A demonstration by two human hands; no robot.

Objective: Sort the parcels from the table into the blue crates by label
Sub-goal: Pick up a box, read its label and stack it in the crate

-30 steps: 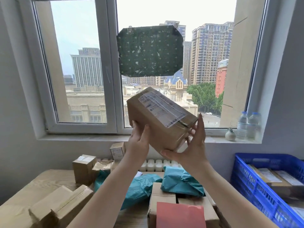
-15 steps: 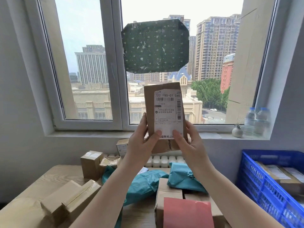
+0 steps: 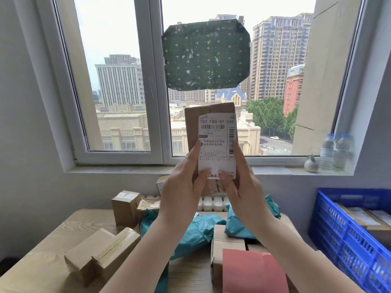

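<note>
Parcel (image 3: pixel 211 127) now upright before window, label (image 3: pixel 216 144) squared to camera, tilted a second ago. Left hand (image 3: pixel 182 187) and right hand (image 3: pixel 243 187) grip lower sides. Label readable; blue crate (image 3: pixel 347 240) off table's right edge likely next.

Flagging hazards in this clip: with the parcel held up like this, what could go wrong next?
1. Both hands, left hand and right hand, grip only the lower end of the cardboard parcel, so it might tip or slip onto the table.
2. Thumbs cover the lower shipping label, risking a misread and the wrong blue crate.
</note>
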